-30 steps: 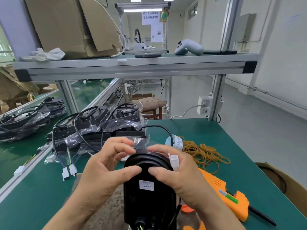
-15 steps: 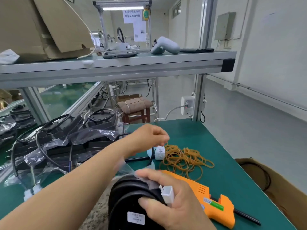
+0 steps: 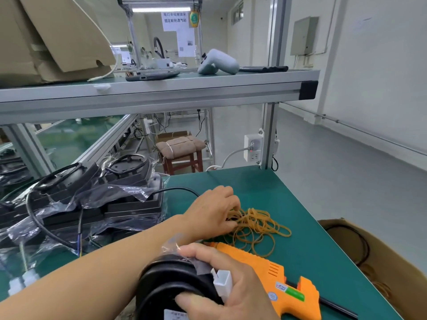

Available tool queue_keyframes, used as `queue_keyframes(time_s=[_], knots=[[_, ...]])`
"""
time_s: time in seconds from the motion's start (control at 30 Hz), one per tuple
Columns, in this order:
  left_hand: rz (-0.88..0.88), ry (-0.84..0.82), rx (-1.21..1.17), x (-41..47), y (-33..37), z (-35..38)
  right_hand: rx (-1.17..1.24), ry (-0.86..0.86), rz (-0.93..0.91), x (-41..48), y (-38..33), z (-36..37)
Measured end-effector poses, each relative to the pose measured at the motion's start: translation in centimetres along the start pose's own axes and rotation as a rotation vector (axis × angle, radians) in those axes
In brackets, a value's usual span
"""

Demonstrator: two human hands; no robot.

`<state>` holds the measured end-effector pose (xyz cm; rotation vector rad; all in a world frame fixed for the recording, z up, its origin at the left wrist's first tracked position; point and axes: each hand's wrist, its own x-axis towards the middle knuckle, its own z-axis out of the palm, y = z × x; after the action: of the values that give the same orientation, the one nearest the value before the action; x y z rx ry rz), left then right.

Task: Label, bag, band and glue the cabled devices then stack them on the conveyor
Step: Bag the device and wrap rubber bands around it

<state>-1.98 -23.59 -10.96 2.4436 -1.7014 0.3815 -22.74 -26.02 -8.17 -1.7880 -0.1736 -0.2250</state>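
In the head view, the right hand [image 3: 227,291] is gripping the black device [image 3: 168,285] at the near edge of the bench [image 3: 288,192]. Its thumb is pressing on the device's front and its fingers are curling over the top, pinning a clear bag [image 3: 184,257] and a white plug [image 3: 223,281] against it. A white label [image 3: 174,316] is showing on the device's front, cut off by the frame. The left arm is lying stretched across in front of the device, and the left hand [image 3: 212,211] is resting on the near side of the bands [image 3: 256,225] in the middle of the bench. Its fingers are curling down into the pile, though I cannot tell whether they are pinching a band. The orange glue gun [image 3: 277,280] is lying flat just right of the device and partly under the right hand, its nose touching the bands. A stack of bagged devices [image 3: 92,204] is sitting along the bench's left edge, their cables looping out. A cardboard box [image 3: 381,262] is standing off the right edge. Above, a shelf [image 3: 161,88] is carrying cardboard and a grey handset [image 3: 218,62].
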Motion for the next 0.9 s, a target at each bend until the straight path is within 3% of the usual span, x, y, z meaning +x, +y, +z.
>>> queue_keyframes(time_s=[0.4, 0.63, 0.73, 0.8, 0.9], knots=[[0.005, -0.285, -0.089, 0.5, 0.5, 1.2, -0.019, 0.026, 0.015, -0.2, 0.2, 0.1], [-0.098, -0.249, -0.196, 0.5, 0.7, 1.5, 0.016, 0.038, 0.046, 0.0, 0.4, -0.1], [-0.329, -0.103, -0.591, 0.4, 1.2, 0.5, 0.049, 0.033, 0.053, -0.1, 0.4, -0.1], [-0.522, 0.009, -1.046, 0.4, 1.5, -1.5, 0.07, 0.031, 0.055, -0.2, 0.4, -0.1], [-0.672, 0.068, -1.68, -1.3, 0.6, -5.0, 0.1, 0.031, 0.052, -0.4, 0.3, 0.0]])
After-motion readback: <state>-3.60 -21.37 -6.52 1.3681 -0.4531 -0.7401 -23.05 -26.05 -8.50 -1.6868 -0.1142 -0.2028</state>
